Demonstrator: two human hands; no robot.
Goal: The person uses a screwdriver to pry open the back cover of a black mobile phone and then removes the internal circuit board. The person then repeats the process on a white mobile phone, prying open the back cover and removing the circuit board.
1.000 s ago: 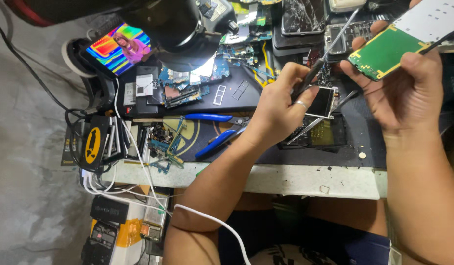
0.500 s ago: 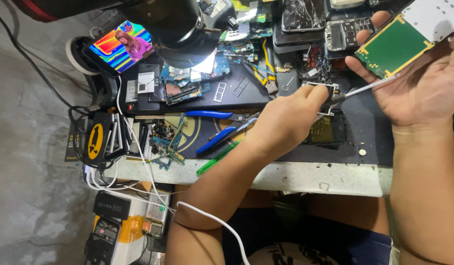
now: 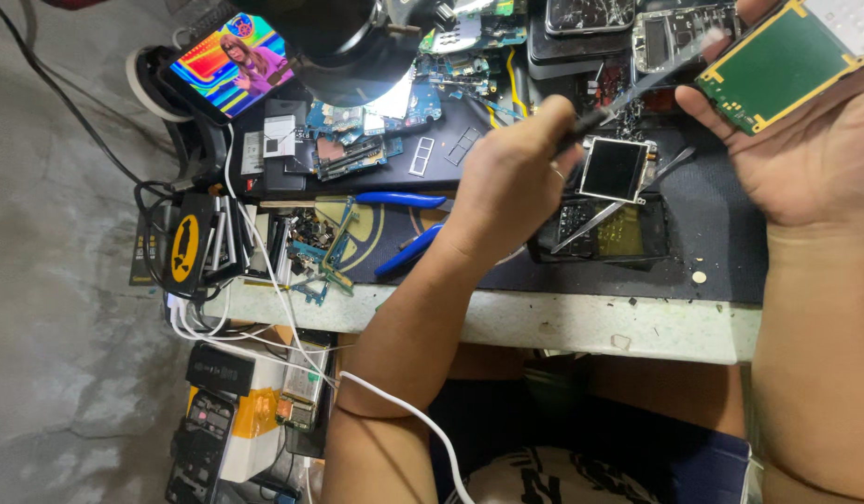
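Green circuit board (image 3: 777,63) pinched in the right hand (image 3: 814,149), fingers clamped on its edges, held up near the top right above the dark mat (image 3: 721,233). Left hand (image 3: 511,182) wrapped tight round a thin dark tool (image 3: 637,89), tip angled up toward the board. Just beside that fist, a small square screen (image 3: 614,170) and tweezers (image 3: 618,205) over an opened phone (image 3: 604,233). Blue-handled pliers (image 3: 404,219) further left, near a lit-up phone (image 3: 231,61).
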